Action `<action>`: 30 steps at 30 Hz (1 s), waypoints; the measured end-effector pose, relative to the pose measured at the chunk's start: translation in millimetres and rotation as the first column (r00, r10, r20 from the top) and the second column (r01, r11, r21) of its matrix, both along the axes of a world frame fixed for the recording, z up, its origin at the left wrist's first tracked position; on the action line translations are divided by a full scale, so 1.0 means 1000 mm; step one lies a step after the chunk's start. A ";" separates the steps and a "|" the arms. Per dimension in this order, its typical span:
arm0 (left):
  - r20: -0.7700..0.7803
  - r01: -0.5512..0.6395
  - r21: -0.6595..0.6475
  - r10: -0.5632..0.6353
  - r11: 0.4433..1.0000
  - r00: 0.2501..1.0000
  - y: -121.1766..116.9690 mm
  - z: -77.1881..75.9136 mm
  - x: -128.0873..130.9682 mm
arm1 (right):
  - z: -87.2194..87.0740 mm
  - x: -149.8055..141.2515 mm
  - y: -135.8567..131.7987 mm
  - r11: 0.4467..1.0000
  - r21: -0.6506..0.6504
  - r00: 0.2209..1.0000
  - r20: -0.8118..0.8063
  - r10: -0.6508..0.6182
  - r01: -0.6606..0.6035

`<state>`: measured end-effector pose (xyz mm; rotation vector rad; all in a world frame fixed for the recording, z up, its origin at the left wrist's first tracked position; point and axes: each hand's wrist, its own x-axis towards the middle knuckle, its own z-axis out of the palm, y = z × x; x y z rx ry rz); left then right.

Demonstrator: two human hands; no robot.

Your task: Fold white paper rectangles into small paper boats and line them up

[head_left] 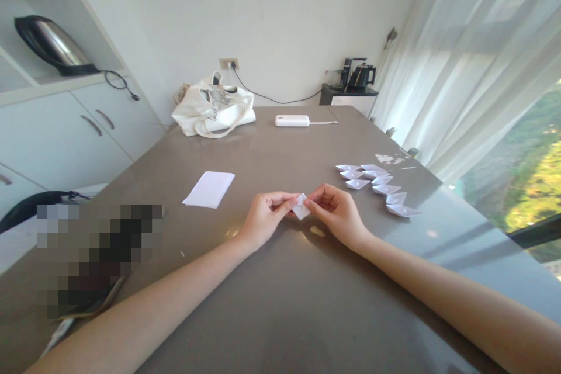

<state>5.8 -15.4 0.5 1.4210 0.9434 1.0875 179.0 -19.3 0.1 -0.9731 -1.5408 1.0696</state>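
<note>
Glossy grey-brown tabletop [263, 155], spread beneath and around the fingers; sheer white curtain [442, 64] hung at a window, well off to the right of them; one small white folded-paper diamond [301, 208], between the fingertips of both hands, whether clear of the tabletop or touching it cannot be told; left hand [264, 217], thumb and fingers pinched on the diamond's left side; right hand [339, 213], likewise closed on its right side; white folded-paper boats [386, 189], clustered beyond and to the right of the right fingers, several touching or overlapping; flat stack of white rectangular paper sheets [209, 189], beyond and to the left of the left fingers, its edges slightly uneven. Hazards, as judged: a tear at a corner, should both pinches pull apart too hard; a skewed crease, should one thumb slip on so small a piece; layers springing open, should either side be released before the fold is pressed flat; boats knocked or crushed, should the right hand swing outward; sheets fanned across the smooth surface, should the left hand brush the stack.
</note>
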 end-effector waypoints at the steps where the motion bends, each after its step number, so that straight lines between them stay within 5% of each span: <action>1: -0.007 -0.005 0.011 0.005 1.000 1.000 0.000 0.000 0.000 | 0.000 0.000 0.000 1.000 0.000 1.000 -0.005 0.002 -0.002; 15: -0.079 -0.056 0.113 0.065 0.992 0.995 -0.005 0.004 0.000 | -0.002 -0.002 0.003 0.990 -0.120 0.994 -0.091 0.063 -0.074; 30: 0.040 -0.021 -0.019 0.022 1.000 0.999 0.000 0.000 0.000 | -0.003 -0.002 0.004 0.993 -0.111 0.990 -0.138 0.018 -0.033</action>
